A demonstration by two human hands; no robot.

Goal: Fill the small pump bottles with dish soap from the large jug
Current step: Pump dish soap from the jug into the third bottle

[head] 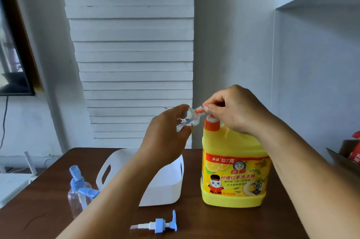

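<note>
A large yellow dish soap jug (234, 172) with an orange pump top (212, 124) stands on the brown table (224, 223). My right hand (235, 109) rests on the pump head, fingers pinching its orange nozzle. My left hand (169, 131) holds a small clear bottle (188, 119) tilted, its mouth against the nozzle tip. A loose blue-and-white pump head (159, 224) lies on the table in front. Another clear bottle with a blue pump (78, 188) stands at the left.
A white plastic basket (167, 184) with handle cut-outs sits between the bottles and the jug, partly behind my left forearm. A cardboard box (346, 153) with red packs is at the right edge. A wall and slatted panel stand behind the table.
</note>
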